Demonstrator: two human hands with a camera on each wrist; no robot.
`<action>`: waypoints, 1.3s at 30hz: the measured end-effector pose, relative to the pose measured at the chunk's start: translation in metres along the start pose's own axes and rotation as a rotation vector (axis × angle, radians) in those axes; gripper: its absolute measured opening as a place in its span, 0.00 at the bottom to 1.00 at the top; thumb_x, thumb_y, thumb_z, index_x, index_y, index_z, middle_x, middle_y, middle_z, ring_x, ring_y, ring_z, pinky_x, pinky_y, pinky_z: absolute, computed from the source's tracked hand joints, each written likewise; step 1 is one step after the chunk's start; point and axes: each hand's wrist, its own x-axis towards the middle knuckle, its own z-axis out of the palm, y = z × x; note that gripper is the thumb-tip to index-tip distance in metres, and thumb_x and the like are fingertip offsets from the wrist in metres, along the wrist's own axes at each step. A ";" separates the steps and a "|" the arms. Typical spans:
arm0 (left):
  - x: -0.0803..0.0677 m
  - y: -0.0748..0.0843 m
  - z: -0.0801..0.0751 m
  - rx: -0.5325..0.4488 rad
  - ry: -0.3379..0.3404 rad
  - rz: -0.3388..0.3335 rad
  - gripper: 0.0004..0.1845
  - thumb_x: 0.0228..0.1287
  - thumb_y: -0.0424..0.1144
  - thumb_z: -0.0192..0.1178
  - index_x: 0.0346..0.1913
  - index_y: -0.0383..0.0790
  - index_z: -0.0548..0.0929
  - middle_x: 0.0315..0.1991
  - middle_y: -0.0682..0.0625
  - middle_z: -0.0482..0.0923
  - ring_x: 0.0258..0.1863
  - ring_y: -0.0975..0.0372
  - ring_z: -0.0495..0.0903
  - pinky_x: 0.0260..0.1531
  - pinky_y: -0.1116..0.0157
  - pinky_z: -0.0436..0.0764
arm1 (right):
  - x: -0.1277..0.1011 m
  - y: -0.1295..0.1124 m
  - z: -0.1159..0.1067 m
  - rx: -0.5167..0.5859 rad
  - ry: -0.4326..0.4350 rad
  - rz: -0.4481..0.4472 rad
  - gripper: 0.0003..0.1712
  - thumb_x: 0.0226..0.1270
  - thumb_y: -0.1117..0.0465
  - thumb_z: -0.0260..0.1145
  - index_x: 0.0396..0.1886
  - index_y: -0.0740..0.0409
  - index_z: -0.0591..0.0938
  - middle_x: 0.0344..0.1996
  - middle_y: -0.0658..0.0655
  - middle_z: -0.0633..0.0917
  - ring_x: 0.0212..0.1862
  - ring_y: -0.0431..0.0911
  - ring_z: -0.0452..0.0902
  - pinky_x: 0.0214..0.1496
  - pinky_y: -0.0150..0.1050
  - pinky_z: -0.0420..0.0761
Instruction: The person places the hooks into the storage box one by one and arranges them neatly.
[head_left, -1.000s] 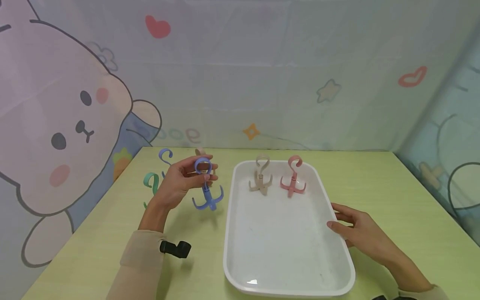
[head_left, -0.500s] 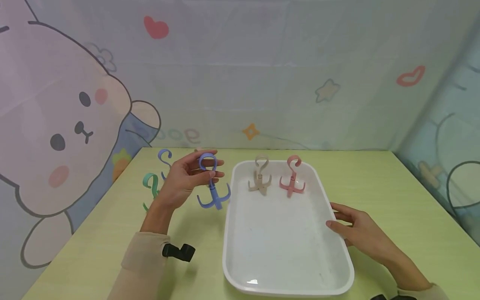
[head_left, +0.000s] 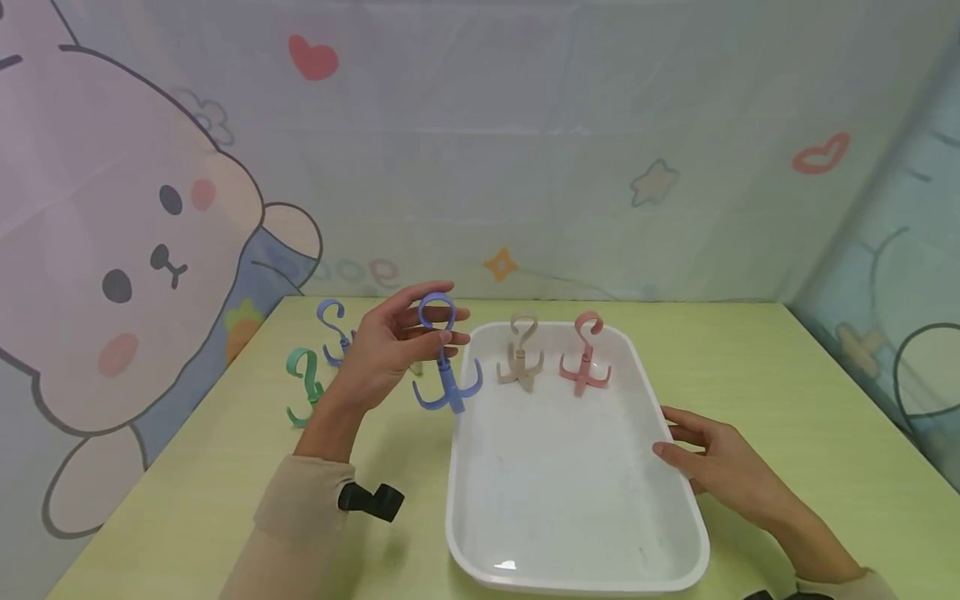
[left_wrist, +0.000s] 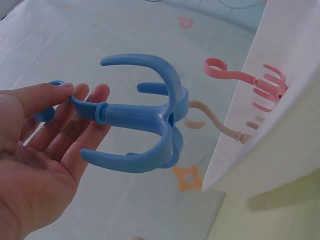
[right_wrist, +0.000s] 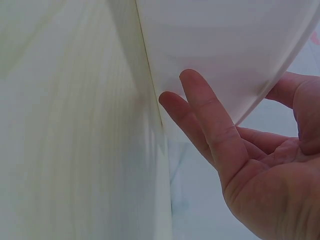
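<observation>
Left hand [head_left: 390,354] raised off the surface [head_left: 750,367], grip pinching the ring end of a blue hook [head_left: 444,367] between thumb and fingertips. Held by the loop, the hook hangs upright with its four claws pointing down and outward, which looks like the natural way to lower it onto those claws. In the left wrist view the fingers [left_wrist: 75,107] wrap only the loop, and the claws are free of the palm. The hook hangs in the air just over the near-left rim of the white tray [head_left: 675,467], touching nothing else.

Right hand [head_left: 723,471] lies at the tray's right edge, grip loose and wide, fingers straight against the rim. The right wrist view shows fingertips [right_wrist: 200,107] under the lip of the tray wall. Judged to be steadying it; nothing is held.

Inside the tray, at the far end, a beige hook [head_left: 521,354] and a pink hook [head_left: 583,357] stand side by side on their claws, loops up, slightly apart.

On the surface left of the tray: a second blue hook [head_left: 333,329] and a green hook [head_left: 303,382], partly hidden behind the left hand.
</observation>
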 end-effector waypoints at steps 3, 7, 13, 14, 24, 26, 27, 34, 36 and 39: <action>0.003 0.003 0.005 0.011 -0.007 0.003 0.30 0.72 0.23 0.63 0.74 0.44 0.75 0.54 0.52 0.89 0.48 0.58 0.92 0.51 0.59 0.90 | 0.000 0.000 0.000 -0.001 0.001 0.001 0.42 0.78 0.57 0.67 0.83 0.67 0.60 0.70 0.77 0.75 0.48 0.50 0.91 0.41 0.47 0.92; 0.007 0.005 0.013 0.022 -0.020 0.004 0.30 0.72 0.22 0.62 0.74 0.42 0.75 0.54 0.50 0.88 0.48 0.58 0.92 0.51 0.60 0.90 | 0.000 0.001 0.000 -0.002 0.004 0.004 0.42 0.78 0.58 0.67 0.83 0.67 0.60 0.70 0.77 0.75 0.48 0.50 0.91 0.41 0.47 0.92; 0.015 0.006 0.024 0.004 -0.057 0.032 0.30 0.72 0.22 0.61 0.74 0.42 0.73 0.58 0.37 0.85 0.49 0.58 0.92 0.50 0.61 0.90 | 0.000 0.001 0.000 -0.008 0.007 0.001 0.42 0.78 0.57 0.67 0.82 0.67 0.60 0.70 0.76 0.75 0.47 0.48 0.91 0.41 0.46 0.92; 0.016 0.005 0.026 0.000 -0.068 0.035 0.30 0.73 0.21 0.60 0.75 0.41 0.73 0.59 0.35 0.85 0.49 0.58 0.92 0.50 0.61 0.90 | 0.000 0.001 0.000 -0.006 0.007 0.001 0.42 0.78 0.57 0.67 0.82 0.67 0.61 0.70 0.76 0.75 0.47 0.48 0.91 0.41 0.46 0.92; 0.028 0.001 0.047 0.032 -0.165 0.032 0.28 0.74 0.20 0.57 0.74 0.34 0.71 0.61 0.29 0.82 0.55 0.47 0.90 0.58 0.53 0.88 | 0.000 0.001 -0.001 0.006 -0.001 -0.005 0.41 0.78 0.58 0.67 0.82 0.67 0.61 0.69 0.77 0.75 0.47 0.48 0.91 0.42 0.47 0.92; 0.030 0.000 0.051 0.036 -0.176 0.031 0.27 0.74 0.20 0.57 0.74 0.34 0.71 0.61 0.29 0.82 0.56 0.43 0.89 0.60 0.51 0.86 | 0.000 0.001 -0.001 0.006 -0.001 -0.006 0.41 0.78 0.58 0.67 0.82 0.67 0.61 0.69 0.77 0.75 0.47 0.48 0.91 0.42 0.47 0.92; 0.031 0.000 0.053 0.036 -0.183 0.031 0.27 0.74 0.20 0.57 0.73 0.34 0.71 0.60 0.29 0.82 0.56 0.41 0.88 0.60 0.49 0.85 | 0.000 0.001 -0.001 0.005 0.000 -0.006 0.42 0.78 0.58 0.67 0.82 0.67 0.61 0.69 0.77 0.75 0.47 0.49 0.91 0.42 0.47 0.92; 0.036 -0.002 0.061 -0.006 -0.239 0.033 0.26 0.75 0.20 0.56 0.72 0.33 0.71 0.60 0.29 0.81 0.57 0.38 0.86 0.62 0.39 0.81 | 0.000 0.000 -0.001 0.008 -0.002 0.001 0.42 0.78 0.58 0.67 0.82 0.67 0.60 0.70 0.77 0.74 0.50 0.51 0.91 0.41 0.48 0.92; 0.037 -0.004 0.063 -0.010 -0.247 0.028 0.26 0.74 0.20 0.57 0.72 0.34 0.71 0.60 0.30 0.81 0.56 0.42 0.88 0.62 0.42 0.83 | 0.000 0.000 -0.001 0.011 -0.003 0.000 0.42 0.78 0.58 0.67 0.82 0.67 0.60 0.70 0.77 0.74 0.50 0.51 0.91 0.41 0.48 0.92; 0.040 -0.005 0.066 -0.003 -0.258 0.025 0.26 0.74 0.20 0.57 0.71 0.34 0.72 0.61 0.30 0.81 0.56 0.44 0.89 0.60 0.46 0.85 | 0.000 0.000 -0.001 0.013 -0.003 0.000 0.42 0.78 0.58 0.67 0.82 0.68 0.60 0.70 0.77 0.74 0.49 0.51 0.91 0.41 0.48 0.92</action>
